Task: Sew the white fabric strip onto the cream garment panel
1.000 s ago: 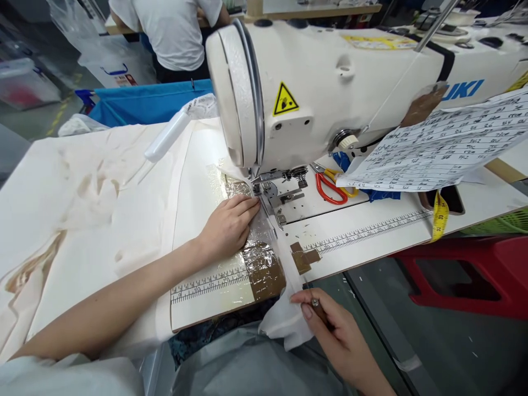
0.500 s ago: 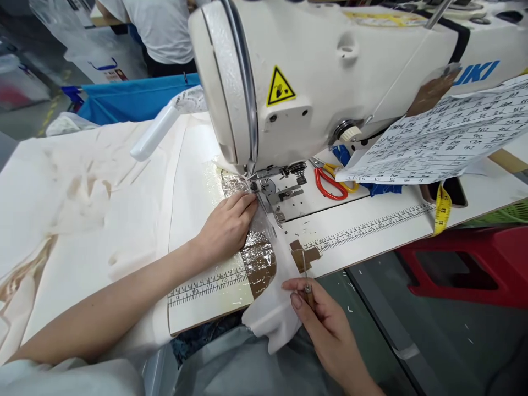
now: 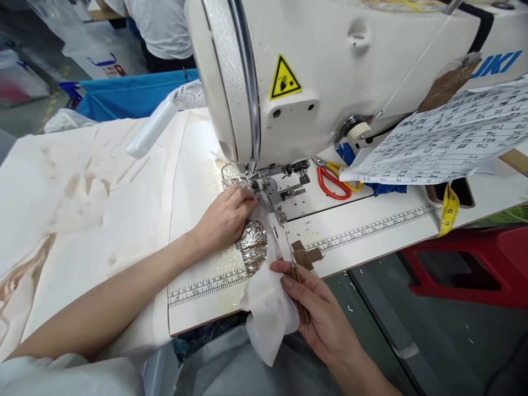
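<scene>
My left hand (image 3: pixel 225 220) lies flat on the white fabric (image 3: pixel 268 308) just left of the presser foot (image 3: pixel 267 190) of a white sewing machine (image 3: pixel 330 71), fingertips at the needle area. My right hand (image 3: pixel 319 316) is at the table's front edge, gripping a thin wooden-handled metal tool (image 3: pixel 297 280) together with the fabric's loose end, which hangs off the edge. The tool's tip points toward the presser foot.
Red-and-yellow scissors (image 3: pixel 335 184) lie behind the needle plate. A printed paper sheet (image 3: pixel 445 148) and yellow tape measure (image 3: pixel 449 212) sit at right. Cream cloth (image 3: pixel 82 187) covers the table's left. A person in a white shirt (image 3: pixel 163 27) stands behind a blue bin (image 3: pixel 132 93).
My right hand moved up toward the machine with the tool, bunching the fabric's end at the table edge. The fabric fed further under the foot. My left hand crept slightly forward.
</scene>
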